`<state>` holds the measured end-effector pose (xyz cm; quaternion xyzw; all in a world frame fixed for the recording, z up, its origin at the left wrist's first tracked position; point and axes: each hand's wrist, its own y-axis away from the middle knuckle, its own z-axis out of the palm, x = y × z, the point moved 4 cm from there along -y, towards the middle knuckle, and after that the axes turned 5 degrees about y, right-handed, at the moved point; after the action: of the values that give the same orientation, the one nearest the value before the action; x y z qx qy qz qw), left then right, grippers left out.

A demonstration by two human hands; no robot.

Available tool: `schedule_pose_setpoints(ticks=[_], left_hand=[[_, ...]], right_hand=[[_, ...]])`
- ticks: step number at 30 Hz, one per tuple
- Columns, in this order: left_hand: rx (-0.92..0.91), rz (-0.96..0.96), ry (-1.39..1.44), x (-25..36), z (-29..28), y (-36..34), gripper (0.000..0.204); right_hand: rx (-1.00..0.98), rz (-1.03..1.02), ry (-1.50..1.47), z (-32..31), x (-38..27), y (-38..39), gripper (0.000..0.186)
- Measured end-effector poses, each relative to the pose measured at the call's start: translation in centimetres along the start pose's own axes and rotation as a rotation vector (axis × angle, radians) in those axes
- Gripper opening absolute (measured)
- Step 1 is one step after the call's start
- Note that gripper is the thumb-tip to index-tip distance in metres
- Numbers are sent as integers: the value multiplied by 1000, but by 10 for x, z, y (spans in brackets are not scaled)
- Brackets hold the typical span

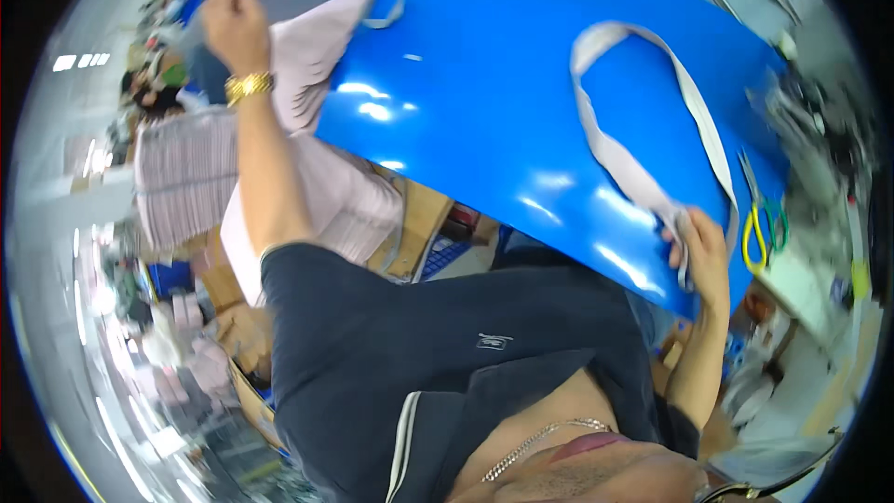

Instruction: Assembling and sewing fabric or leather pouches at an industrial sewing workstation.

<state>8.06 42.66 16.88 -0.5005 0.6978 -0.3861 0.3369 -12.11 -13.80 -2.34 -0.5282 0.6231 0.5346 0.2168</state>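
Observation:
My left hand (237, 28), with a gold watch on its wrist, is closed on the edge of a pink and grey fabric piece (317, 33) at the far left. A thin light strap (391, 7) loops off that piece onto the blue tabletop (447, 102). At the right, my right hand (703, 247) pinches the near end of a pale pink fabric strip (624, 168). This strip curves away over the table in a long loop and comes back beside the hand.
Scissors (759, 224) with yellow and green handles lie right of my right hand. Left of the table stand a thick stack of pink pieces (186, 172) and more layered pink fabric (349, 214). A cardboard box (247, 387) and clutter fill the lower left.

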Motion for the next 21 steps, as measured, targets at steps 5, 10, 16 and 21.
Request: schedule_pose_setpoints(ticks=[5, 10, 16, 21], left_hand=[[-511, 486, 611, 234, -26, 31, 16], [-1121, 725, 1236, 384, -47, 169, 19], [-1005, 113, 1348, 379, 20, 145, 20], [-851, 270, 791, 347, 101, 127, 21]], right_hand=[[11, -29, -196, 2, -16, -13, 26], [91, 24, -266, 9, -17, -16, 31], [108, -67, -62, 23, 6, -8, 29], [44, -17, -68, 26, 10, -8, 28]])
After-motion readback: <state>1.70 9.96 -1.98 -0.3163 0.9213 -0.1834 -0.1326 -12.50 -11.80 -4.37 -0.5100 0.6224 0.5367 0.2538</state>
